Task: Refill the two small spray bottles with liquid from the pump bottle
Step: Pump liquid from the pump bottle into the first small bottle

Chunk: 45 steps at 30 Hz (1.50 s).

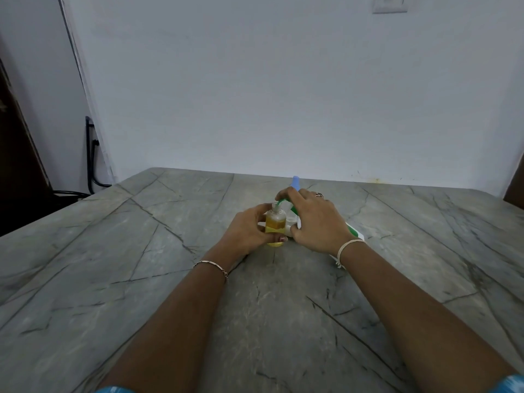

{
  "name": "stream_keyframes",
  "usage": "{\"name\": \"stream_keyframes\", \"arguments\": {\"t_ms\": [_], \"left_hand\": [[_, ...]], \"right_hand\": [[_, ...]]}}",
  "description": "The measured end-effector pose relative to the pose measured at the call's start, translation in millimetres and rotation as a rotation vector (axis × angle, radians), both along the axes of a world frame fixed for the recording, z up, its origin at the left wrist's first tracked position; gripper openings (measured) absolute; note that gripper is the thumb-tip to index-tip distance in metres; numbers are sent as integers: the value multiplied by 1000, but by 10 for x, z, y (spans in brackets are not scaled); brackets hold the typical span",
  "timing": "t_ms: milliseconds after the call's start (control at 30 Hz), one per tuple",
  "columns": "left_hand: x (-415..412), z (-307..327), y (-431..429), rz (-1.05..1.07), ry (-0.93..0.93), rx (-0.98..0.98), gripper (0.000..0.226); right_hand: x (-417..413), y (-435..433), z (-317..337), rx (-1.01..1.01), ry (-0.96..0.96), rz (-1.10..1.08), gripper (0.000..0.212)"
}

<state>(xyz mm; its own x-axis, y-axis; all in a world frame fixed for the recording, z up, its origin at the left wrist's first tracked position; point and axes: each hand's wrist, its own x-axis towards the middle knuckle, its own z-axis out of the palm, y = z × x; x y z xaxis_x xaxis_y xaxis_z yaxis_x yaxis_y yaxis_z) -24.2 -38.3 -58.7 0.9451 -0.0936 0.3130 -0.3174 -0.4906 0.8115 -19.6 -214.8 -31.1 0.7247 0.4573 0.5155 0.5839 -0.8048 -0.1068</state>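
Table: grey veined stone (pixel 136 251) is stretching under both forearms, pale wall (pixel 255 80) behind.
Right hand (pixel 314 222): is curling over the pump bottle (pixel 292 221), fingers pressing its head.
Left hand (pixel 249 231): is pinching 1 spray bottle (pixel 275 222), upright and partly filled with yellow liquid.
Blue cap (pixel 295 182): is peeking just beyond the right grip, likely bottle 2.
Spout (pixel 281 200): is reaching left from the right grip, over the open neck in the left grip; that bottle's long axis is standing vertical.
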Motion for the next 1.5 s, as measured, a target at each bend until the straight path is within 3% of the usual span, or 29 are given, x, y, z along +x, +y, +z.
{"name": "stream_keyframes", "arguments": {"t_ms": [367,667,933,1267,1500], "left_hand": [[9,-13,8,13,-9,38,78],[8,-7,8,9,-17,23,76],[27,-17,9,7,-10,31,78],[38,-28,13,13,-14,28,80],[40,-29,11,20,-19,44,78]], "right_hand": [[-22,-29,-1,-17,19,-3,64],[21,32,1,18,15,2,55],[-6,-32,-3,-15,25,0,65],[-2,15,-19,-14,-51,-25,55],[-40,1,-17,-50,-40,-36,65]]}}
